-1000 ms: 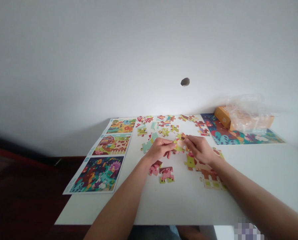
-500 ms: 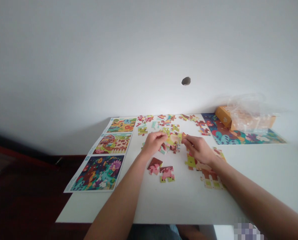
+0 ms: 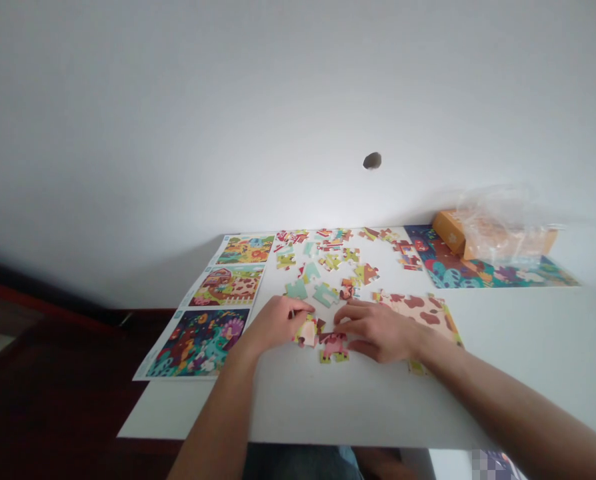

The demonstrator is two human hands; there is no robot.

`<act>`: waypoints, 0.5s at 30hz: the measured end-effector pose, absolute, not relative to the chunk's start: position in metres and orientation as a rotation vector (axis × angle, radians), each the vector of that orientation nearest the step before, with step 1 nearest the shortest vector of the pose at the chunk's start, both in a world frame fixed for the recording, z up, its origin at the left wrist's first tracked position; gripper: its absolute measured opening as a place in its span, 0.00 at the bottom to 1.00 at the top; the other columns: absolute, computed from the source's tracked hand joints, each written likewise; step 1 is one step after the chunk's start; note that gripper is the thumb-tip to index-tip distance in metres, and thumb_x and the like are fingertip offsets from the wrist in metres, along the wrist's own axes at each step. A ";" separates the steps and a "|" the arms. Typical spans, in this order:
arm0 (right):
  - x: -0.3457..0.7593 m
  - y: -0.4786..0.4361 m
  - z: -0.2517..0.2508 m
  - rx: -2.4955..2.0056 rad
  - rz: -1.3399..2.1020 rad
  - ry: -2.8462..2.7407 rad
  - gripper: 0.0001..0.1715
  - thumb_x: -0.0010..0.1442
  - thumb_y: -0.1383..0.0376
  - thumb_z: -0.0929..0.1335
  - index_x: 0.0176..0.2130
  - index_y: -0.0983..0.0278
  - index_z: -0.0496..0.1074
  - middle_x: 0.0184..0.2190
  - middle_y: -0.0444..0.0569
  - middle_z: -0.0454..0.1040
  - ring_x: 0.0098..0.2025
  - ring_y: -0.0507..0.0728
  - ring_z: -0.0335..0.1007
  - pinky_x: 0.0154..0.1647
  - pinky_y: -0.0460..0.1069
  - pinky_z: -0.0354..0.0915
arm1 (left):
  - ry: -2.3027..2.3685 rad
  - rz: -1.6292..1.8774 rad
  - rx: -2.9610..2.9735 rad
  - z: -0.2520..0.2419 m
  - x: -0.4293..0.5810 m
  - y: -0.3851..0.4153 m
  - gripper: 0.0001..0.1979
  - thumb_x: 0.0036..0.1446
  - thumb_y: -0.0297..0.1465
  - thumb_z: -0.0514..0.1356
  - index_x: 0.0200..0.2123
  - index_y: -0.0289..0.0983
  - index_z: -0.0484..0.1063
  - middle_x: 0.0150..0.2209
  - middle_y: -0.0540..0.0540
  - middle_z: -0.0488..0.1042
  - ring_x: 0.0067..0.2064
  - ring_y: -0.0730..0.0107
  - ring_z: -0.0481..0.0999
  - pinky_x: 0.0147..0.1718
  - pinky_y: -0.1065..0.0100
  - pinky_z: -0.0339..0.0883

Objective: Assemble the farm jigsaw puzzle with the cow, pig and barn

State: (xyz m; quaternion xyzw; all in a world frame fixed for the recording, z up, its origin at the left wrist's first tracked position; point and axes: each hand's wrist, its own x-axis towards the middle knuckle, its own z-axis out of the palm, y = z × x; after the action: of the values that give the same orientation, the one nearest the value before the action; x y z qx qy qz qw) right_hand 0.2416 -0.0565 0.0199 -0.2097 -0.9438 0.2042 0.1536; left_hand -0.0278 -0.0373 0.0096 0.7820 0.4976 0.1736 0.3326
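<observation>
My left hand [image 3: 277, 325] is low over the white table, thumb and forefinger close together at the upper edge of a jigsaw piece [image 3: 308, 332] with a cream shape on it. Beside that lies a pink pig jigsaw piece [image 3: 334, 348], partly under the cream piece's right side or touching it; I cannot tell which. My right hand [image 3: 375, 328] rests with spread, bent fingers, their tips at the pig piece's upper right edge. Under and behind my right wrist is a joined block of brown-spotted cow pieces [image 3: 418, 308], partly covered by my forearm.
Several loose jigsaw pieces [image 3: 323, 293] are scattered toward the wall. A sheet with three printed pictures [image 3: 205, 307] lies at the left. At the back right, an orange box [image 3: 451, 233] and a clear plastic bag [image 3: 503, 230] sit on a dark colourful picture [image 3: 508, 279].
Both hands have come down and toward me, from above the middle pieces to the pig pieces. The cream piece now lies there, and more of the cow block shows.
</observation>
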 end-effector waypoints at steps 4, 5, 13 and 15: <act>0.244 -0.057 0.018 -0.642 0.591 -2.734 0.20 0.61 0.66 0.69 0.54 0.62 0.74 0.47 0.55 0.73 0.46 0.58 0.72 0.45 0.52 0.67 | 1.252 0.467 2.088 0.005 -0.021 -0.055 0.16 0.61 0.31 0.55 0.44 0.41 0.82 0.42 0.48 0.82 0.40 0.66 0.80 0.39 0.70 0.69; 0.244 -0.058 0.018 -0.647 0.598 -2.742 0.20 0.61 0.66 0.69 0.53 0.61 0.75 0.45 0.54 0.72 0.44 0.57 0.72 0.43 0.51 0.67 | 1.236 0.456 2.099 0.005 -0.019 -0.059 0.15 0.60 0.31 0.55 0.43 0.41 0.82 0.41 0.48 0.82 0.39 0.66 0.80 0.37 0.71 0.69; 0.243 -0.058 0.016 -0.692 0.544 -2.728 0.13 0.62 0.65 0.68 0.46 0.61 0.77 0.40 0.51 0.73 0.41 0.56 0.71 0.42 0.49 0.67 | 1.324 0.776 1.857 -0.003 -0.021 -0.072 0.15 0.62 0.36 0.55 0.41 0.37 0.81 0.36 0.46 0.82 0.34 0.66 0.78 0.32 0.70 0.67; 0.243 -0.054 0.014 -0.813 0.453 -2.643 0.14 0.63 0.65 0.66 0.47 0.63 0.76 0.44 0.54 0.74 0.46 0.58 0.70 0.48 0.52 0.67 | 1.506 0.929 1.788 -0.009 -0.026 -0.069 0.16 0.62 0.37 0.55 0.41 0.37 0.80 0.36 0.46 0.82 0.33 0.66 0.77 0.32 0.69 0.67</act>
State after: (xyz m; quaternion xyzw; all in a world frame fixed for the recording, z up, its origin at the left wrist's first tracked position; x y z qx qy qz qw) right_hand 0.2431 -0.0539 0.0140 -0.2860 -0.9297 0.1593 0.1689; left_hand -0.0260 -0.0687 -0.0088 0.6763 0.5696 0.3513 0.3078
